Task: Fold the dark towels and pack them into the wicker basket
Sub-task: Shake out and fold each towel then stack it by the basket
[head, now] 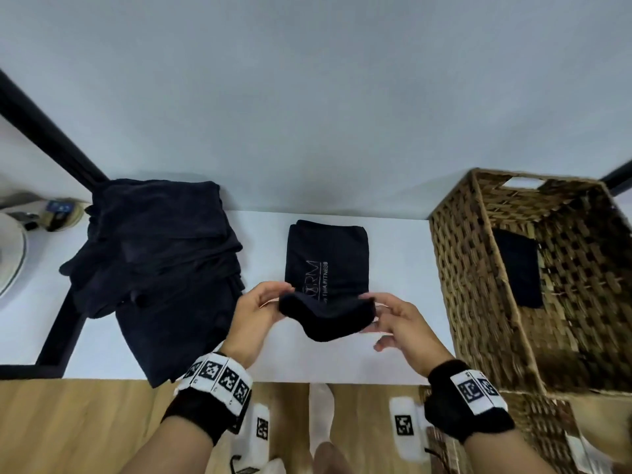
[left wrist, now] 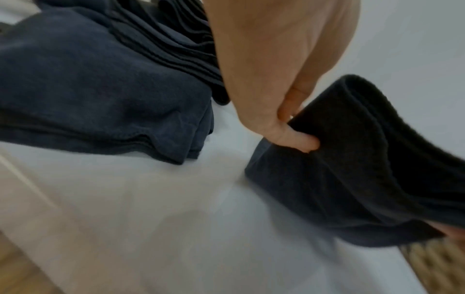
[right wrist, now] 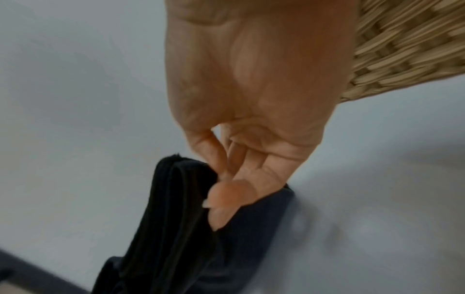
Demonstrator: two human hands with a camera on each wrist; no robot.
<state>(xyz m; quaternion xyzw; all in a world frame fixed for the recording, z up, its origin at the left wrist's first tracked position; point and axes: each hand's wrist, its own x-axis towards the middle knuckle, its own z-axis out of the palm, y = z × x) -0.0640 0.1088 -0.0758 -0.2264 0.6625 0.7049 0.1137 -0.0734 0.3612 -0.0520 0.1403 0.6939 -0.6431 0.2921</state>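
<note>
I hold a small black terry towel (head: 325, 302), already folded narrow with grey lettering on top, by its near end, lifted and curling back while the far part lies flat on the white table. A heap of unfolded dark navy towels (head: 154, 268) lies to my left. The tall rectangular woven wicker basket (head: 478, 285) stands at my right with one folded black towel (head: 519, 268) inside.
</note>
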